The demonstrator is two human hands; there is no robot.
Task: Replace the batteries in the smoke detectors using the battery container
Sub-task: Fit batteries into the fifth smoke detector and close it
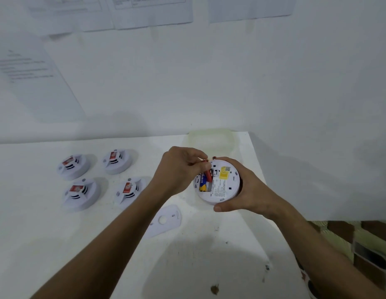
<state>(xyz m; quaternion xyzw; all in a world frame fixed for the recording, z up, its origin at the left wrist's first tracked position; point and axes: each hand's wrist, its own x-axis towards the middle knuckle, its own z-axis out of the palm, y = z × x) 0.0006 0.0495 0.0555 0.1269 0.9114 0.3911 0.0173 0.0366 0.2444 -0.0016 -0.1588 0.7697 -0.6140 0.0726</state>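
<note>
Behind the hands, the battery container (211,138) shows only its blurred rim.

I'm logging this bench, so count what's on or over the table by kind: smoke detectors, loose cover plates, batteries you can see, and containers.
Smoke detectors: 5 (four on the table, one held)
Loose cover plates: 1
Batteries visible: 2, possibly more hidden
Translucent containers: 1
Total: 9

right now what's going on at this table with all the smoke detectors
A person is swapping batteries. The right hand holds an upturned smoke detector with its back open, while the left hand pinches a red battery at the compartment. Four more detectors sit on the table to the left, and a loose mounting plate lies nearby.
</note>
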